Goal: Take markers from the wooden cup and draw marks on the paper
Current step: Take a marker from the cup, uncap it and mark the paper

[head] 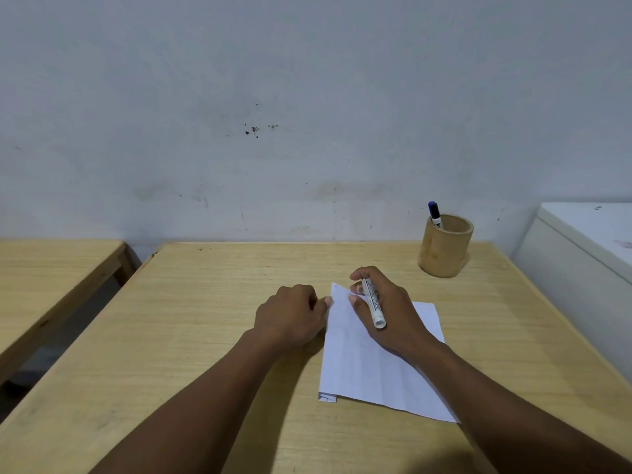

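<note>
The drawing step is in hand. The right hand [386, 307] grips a white marker [373, 302] in a writing hold, fingers wrapped round the barrel, above the far-left corner of the paper [372, 364]. The marker's tip is hidden behind the fingers, so contact with the sheet cannot be confirmed, and whether a cap is fitted cannot be told. The left hand [290, 313] lies loosely curled at the left edge of the paper, fingertips touching that edge — it holds nothing and appears to steady the sheet.

The paper lies flat on the wooden table [205, 336], with a small folded flap at its near-left corner. No clear mark is visible on it.

The next move probably calls for the tip to press down and travel across the paper while the left hand keeps the sheet from sliding.

The wooden cup [444, 248] stands beyond the paper, to its far right and well apart from it. One blue-capped marker [435, 215] leans inside. A white cabinet [581, 254] stands right of the paper, a second table [51, 265] to its left. Nothing blocks the path from paper to cup.
</note>
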